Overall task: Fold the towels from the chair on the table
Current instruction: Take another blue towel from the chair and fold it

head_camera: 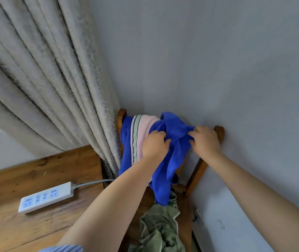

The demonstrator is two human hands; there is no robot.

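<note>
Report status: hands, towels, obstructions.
Both hands, left and right, gripping blue towel on chair back. Pink towel underneath, green towel on seat. Curtain crowds chair's left.

Home room: curtain (41, 84), wooden chair (199, 170), power strip (46, 197).

No text, label, brand, number or sign can be read anywhere in the head view. The white power strip (46, 196) on the wooden tabletop (8, 230) shows only its blue socket faces with dark slots, and no lettering can be made out on its casing. The towels, the curtain and the wall carry no writing either.
</note>
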